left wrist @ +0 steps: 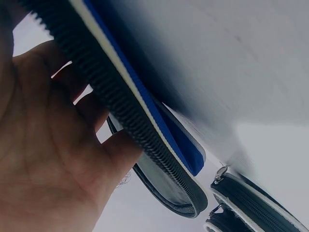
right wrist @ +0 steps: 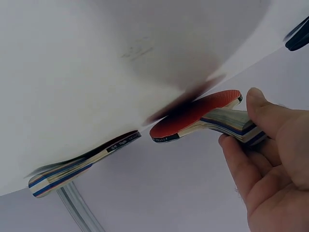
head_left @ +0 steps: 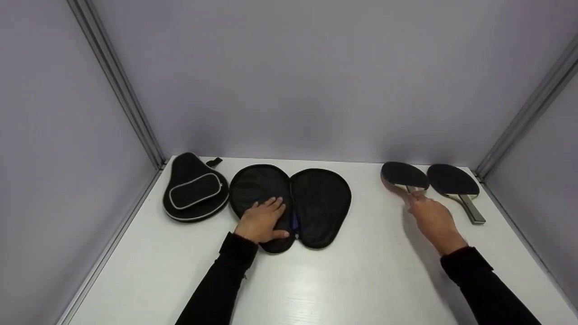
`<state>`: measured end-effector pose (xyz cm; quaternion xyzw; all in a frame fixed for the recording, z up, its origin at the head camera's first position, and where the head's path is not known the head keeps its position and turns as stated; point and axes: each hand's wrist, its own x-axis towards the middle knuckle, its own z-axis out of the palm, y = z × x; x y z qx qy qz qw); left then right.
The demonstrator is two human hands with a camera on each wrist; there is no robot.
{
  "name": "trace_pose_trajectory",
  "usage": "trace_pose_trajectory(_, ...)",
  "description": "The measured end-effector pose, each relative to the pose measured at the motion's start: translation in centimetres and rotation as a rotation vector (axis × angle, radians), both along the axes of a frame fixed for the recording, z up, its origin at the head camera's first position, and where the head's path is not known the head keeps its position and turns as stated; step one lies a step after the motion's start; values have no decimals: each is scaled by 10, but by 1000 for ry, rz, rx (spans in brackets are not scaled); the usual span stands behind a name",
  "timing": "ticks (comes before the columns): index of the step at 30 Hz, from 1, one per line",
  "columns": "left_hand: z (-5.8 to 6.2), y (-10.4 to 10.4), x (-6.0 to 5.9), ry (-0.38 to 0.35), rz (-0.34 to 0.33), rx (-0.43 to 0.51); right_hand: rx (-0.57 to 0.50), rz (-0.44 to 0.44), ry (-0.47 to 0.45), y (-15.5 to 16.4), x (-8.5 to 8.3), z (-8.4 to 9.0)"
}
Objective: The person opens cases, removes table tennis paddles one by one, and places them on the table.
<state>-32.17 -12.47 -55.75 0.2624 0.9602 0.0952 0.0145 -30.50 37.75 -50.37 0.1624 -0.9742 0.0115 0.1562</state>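
A black zippered paddle case (head_left: 323,207) lies spread open on the white table, its two halves side by side. My left hand (head_left: 262,221) rests on the left half with the fingers extended. In the left wrist view the zipper edge (left wrist: 145,140) of the case runs past the palm. On the right, my right hand (head_left: 431,219) holds a table tennis paddle (head_left: 404,175) by its handle. The right wrist view shows this paddle's red underside (right wrist: 193,113), tilted, with thumb and fingers on the handle. A second paddle (head_left: 453,179) lies beside it, black face up.
At the back left sits another black paddle case (head_left: 183,180), closed, with a white-piped pocket and a small strap (head_left: 214,162). Pale walls (head_left: 289,81) with grey metal corner posts (head_left: 122,85) enclose the white table (head_left: 343,284) at the back and sides.
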Motion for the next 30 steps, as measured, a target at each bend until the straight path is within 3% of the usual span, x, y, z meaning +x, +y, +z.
trace_pose_trajectory(6, -8, -1, -7, -7, -6, 24, -3, -28, -100, 8, 4, -2)
trace_pose_trajectory(14, 11, 7, 2, -28, 20, -36, 2, -31, -148, 15, 7, -6)
trace_pose_trajectory(18, 7, 6, -1, -29, 20, -49, 12, -18, -131, 16, 8, -9)
trace_pose_trajectory(23, -1, 3, -6, -20, 12, -43, -38, -33, -195, 11, 9, -3)
trace_pose_trajectory(30, 5, 3, -4, 33, 2, -105, -59, 57, -77, -23, 14, 6)
